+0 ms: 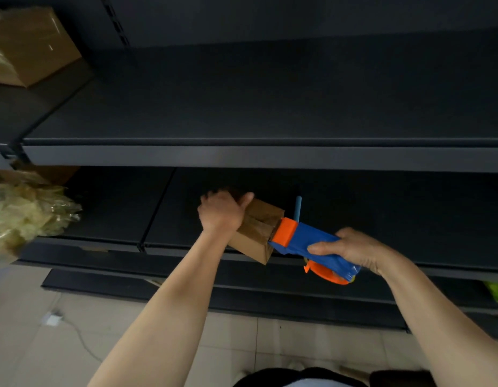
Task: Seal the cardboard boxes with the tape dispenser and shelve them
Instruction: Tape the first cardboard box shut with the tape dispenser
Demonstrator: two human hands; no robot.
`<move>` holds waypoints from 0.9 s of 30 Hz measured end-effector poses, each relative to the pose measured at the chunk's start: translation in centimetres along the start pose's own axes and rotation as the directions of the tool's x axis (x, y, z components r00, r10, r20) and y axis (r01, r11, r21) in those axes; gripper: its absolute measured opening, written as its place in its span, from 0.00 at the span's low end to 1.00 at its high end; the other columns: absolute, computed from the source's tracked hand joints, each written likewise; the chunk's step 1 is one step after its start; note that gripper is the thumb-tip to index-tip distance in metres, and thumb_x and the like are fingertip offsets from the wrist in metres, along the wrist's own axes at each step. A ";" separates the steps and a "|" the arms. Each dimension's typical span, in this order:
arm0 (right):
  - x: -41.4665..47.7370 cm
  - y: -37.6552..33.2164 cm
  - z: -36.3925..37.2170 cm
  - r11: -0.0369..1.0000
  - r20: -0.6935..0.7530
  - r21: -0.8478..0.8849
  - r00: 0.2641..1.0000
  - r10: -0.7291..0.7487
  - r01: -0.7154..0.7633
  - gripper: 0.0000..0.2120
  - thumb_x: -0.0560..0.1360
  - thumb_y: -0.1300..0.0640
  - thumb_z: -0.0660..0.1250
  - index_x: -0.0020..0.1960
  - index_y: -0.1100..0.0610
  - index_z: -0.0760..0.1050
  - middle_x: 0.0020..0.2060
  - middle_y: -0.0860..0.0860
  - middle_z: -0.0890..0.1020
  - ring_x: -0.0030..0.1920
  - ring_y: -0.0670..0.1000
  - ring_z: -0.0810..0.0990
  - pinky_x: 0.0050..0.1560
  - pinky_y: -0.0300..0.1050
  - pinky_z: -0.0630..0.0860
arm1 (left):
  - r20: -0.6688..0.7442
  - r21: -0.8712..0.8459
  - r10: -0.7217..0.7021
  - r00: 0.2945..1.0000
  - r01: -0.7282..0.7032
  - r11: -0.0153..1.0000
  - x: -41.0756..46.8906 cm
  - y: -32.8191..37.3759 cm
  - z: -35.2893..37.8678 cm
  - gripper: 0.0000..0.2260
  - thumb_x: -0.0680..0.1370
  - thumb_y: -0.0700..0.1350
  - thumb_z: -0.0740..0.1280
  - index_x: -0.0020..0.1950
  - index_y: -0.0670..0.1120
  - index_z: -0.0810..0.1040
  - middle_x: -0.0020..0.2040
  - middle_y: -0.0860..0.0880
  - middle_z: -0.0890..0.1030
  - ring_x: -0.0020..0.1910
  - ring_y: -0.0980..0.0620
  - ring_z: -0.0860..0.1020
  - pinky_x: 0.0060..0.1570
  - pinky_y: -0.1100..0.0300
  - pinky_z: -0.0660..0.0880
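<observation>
A small brown cardboard box (257, 233) rests tilted on the front edge of the lower dark shelf (409, 219). My left hand (221, 212) grips its far left end, thumb over the top. My right hand (354, 248) holds a blue and orange tape dispenser (306, 241). The dispenser's orange head touches the box's right end, over the flap seam. A blue rod (298, 208) stands up just behind the dispenser.
The wide upper shelf (270, 107) is bare and dark. A larger cardboard box (33, 46) sits at the upper left. Crumpled clear plastic wrap (21, 216) lies on the lower shelf's left. Below are a tiled floor (33, 344) and a green object (497, 291) at right.
</observation>
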State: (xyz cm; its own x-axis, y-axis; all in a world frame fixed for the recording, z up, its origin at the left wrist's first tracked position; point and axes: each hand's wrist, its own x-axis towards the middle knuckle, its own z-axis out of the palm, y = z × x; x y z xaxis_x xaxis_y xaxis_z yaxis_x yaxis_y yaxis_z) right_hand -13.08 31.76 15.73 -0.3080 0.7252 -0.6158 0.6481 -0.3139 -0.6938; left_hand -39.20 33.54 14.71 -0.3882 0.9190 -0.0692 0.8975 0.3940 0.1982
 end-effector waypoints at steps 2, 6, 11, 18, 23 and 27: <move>-0.1 0.3 0.0 1.000 0.008 0.005 1.000 0.002 -0.002 0.30 0.55 0.34 0.73 0.41 0.58 0.80 0.30 0.50 0.83 0.31 0.47 0.80 0.35 0.40 0.74 | 0.078 0.023 0.000 0.997 -0.002 1.000 -0.7 0.1 1.0 0.40 0.75 0.70 0.52 0.75 0.39 0.57 0.70 0.38 0.65 0.68 0.39 0.66 0.66 0.46 0.65; -0.7 1.6 -0.7 0.998 0.013 0.069 1.000 0.005 -0.006 0.28 0.56 0.36 0.77 0.41 0.59 0.80 0.29 0.50 0.82 0.31 0.48 0.80 0.36 0.40 0.73 | 0.113 0.007 -0.008 0.994 0.007 1.000 -0.5 -0.3 1.9 0.42 0.76 0.69 0.49 0.77 0.40 0.43 0.74 0.38 0.57 0.72 0.38 0.58 0.70 0.46 0.55; -2.9 5.5 -2.6 0.997 0.002 0.047 0.998 0.063 -0.063 0.36 0.48 0.33 0.75 0.41 0.63 0.83 0.35 0.58 0.85 0.36 0.53 0.83 0.40 0.45 0.75 | 0.163 0.006 -0.015 0.987 0.014 1.000 0.1 -0.5 1.8 0.44 0.74 0.71 0.48 0.77 0.41 0.42 0.74 0.38 0.57 0.71 0.37 0.58 0.67 0.45 0.57; 0.1 4.1 -0.5 0.976 -0.117 -0.124 0.980 0.163 -0.177 0.24 0.64 0.37 0.75 0.42 0.57 0.76 0.34 0.52 0.81 0.33 0.50 0.78 0.33 0.41 0.68 | 0.181 -0.081 -0.022 0.983 0.038 0.996 0.7 -1.2 1.5 0.49 0.70 0.74 0.55 0.77 0.45 0.42 0.74 0.38 0.56 0.71 0.37 0.57 0.66 0.43 0.59; 1.5 3.1 1.2 0.965 -0.111 -0.153 0.974 0.197 -0.213 0.25 0.64 0.36 0.74 0.42 0.57 0.75 0.35 0.52 0.79 0.33 0.50 0.77 0.32 0.42 0.68 | 0.122 -0.109 -0.036 0.992 0.050 0.993 0.3 -0.9 1.2 0.49 0.69 0.73 0.58 0.77 0.45 0.45 0.73 0.38 0.59 0.71 0.37 0.59 0.68 0.42 0.58; 1.5 3.0 1.5 0.963 -0.089 -0.133 0.970 0.224 -0.235 0.27 0.63 0.35 0.74 0.44 0.58 0.75 0.37 0.53 0.81 0.34 0.51 0.78 0.35 0.42 0.70 | -0.176 0.072 0.124 0.977 -0.113 0.991 -1.3 0.4 1.2 0.33 0.74 0.66 0.60 0.69 0.44 0.62 0.65 0.40 0.66 0.64 0.40 0.66 0.63 0.45 0.64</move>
State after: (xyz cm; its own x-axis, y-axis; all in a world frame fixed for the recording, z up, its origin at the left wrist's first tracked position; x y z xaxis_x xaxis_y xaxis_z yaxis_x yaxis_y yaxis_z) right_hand -12.64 30.96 12.19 -0.0913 0.6879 -0.7200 0.7888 -0.3913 -0.4740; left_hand -38.10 32.48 13.67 -0.3045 0.9437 0.1292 0.9483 0.2876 0.1339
